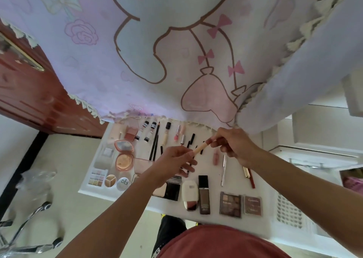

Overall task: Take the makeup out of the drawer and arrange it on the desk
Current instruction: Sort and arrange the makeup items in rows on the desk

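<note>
Both hands hold one slim cream-coloured makeup stick (pixel 200 149) with a reddish end, above the middle of the white desk (pixel 214 216). My left hand (pixel 174 162) pinches its lower end, and my right hand (pixel 233 145) grips the reddish end. Laid out on the desk are several items: round compacts (pixel 124 155), small palettes (pixel 97 177), black-capped tubes (pixel 146 132), black pencils (pixel 155 143), a brown foundation bottle (pixel 204 194), a white case (pixel 189 194), two brown eyeshadow palettes (pixel 230 204) and slim pens (pixel 224 169). No drawer is visible.
A large pastel cartoon-print cloth (pixel 176 51) with a fringed edge hangs over the far end of the desk. A red-brown wooden door (pixel 29 92) is at the left. A chair base with wheels (pixel 39 228) stands on the floor. White furniture (pixel 314 135) is at the right.
</note>
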